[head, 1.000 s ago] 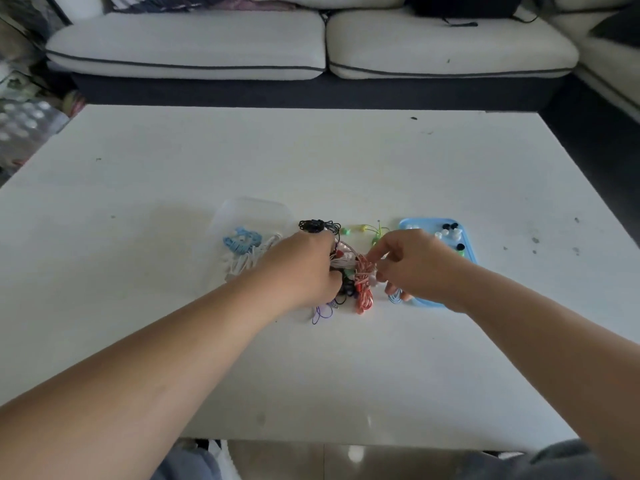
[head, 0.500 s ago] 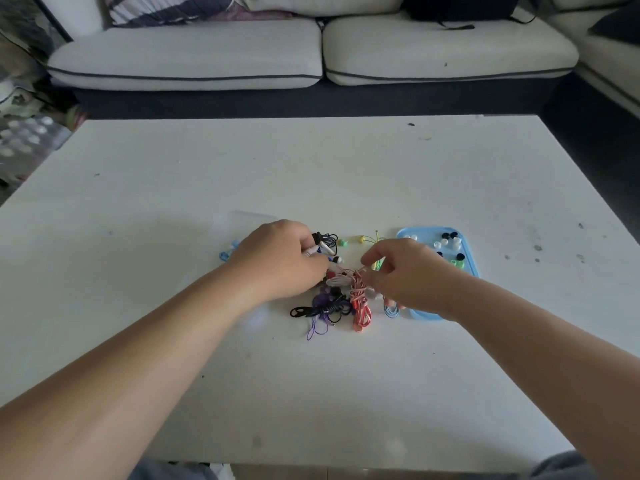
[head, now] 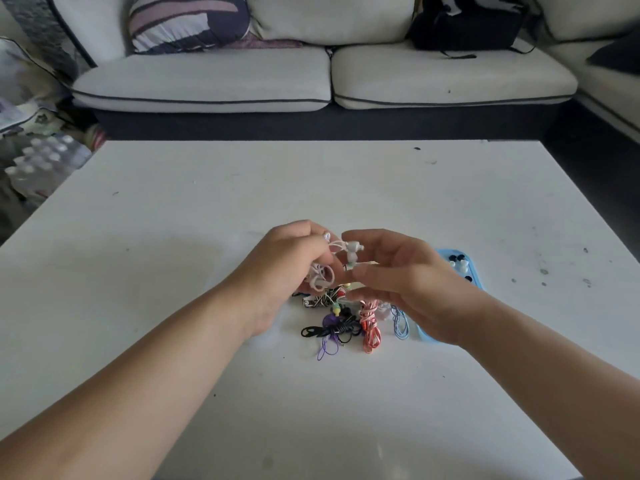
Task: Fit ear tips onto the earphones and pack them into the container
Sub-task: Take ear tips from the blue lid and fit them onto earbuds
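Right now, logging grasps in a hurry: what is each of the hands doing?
Left hand: grips the coiled white earphone cable.
Right hand: pinches the white earbud.

We see a white bench, lightly speckled, with a pale sofa beyond at twelve o'clock. On it rest a striped cushion at eleven and a black bag at one. Packed water bottles sit near nine.

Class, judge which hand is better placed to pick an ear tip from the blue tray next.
Probably the right hand: it is next to the blue plastic tray of small ear tips, though it pinches a white earbud. The left hand grips the coiled white earphone cable, farther from the tray.
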